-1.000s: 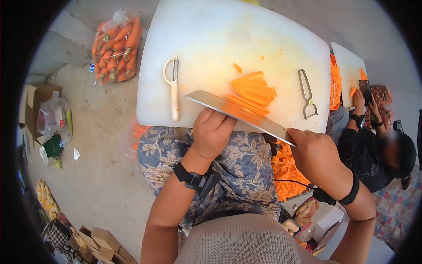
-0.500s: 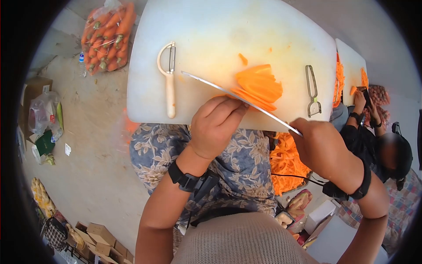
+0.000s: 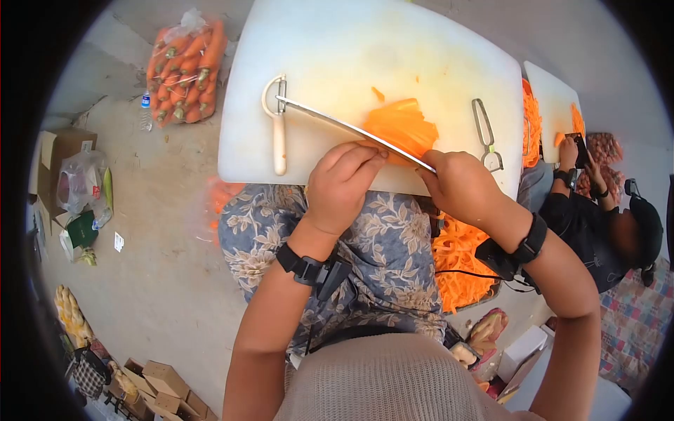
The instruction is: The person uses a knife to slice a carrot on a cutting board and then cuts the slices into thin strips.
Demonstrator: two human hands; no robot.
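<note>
A long knife (image 3: pixel 337 125) lies slantwise over a stack of thin orange carrot slices (image 3: pixel 406 125) on the white cutting board (image 3: pixel 316 42). My right hand (image 3: pixel 467 184) is closed round the knife's handle, which it hides. Fingers curled, my left hand (image 3: pixel 344 184) presses on the carrot at the near side of the blade; the piece under the fingertips is mostly covered. Left of them lies a cream-handled peeler (image 3: pixel 279 140), and the knife's far end reaches over its head. A metal Y-shaped peeler (image 3: pixel 484 130) rests at the board's right side.
Carrot shreds fill a container (image 3: pixel 463 270) below the board's near edge. At the upper left stands a bag of whole carrots (image 3: pixel 186 70). Another person (image 3: pixel 590 210) sits at the right beside a second board (image 3: pixel 551 91). Cardboard boxes (image 3: pixel 165 386) stand at lower left.
My right hand and the knife have moved forward and left, so the blade's far end now overlaps the peeler. My left hand stays at the carrot. The whole view has shifted slightly.
</note>
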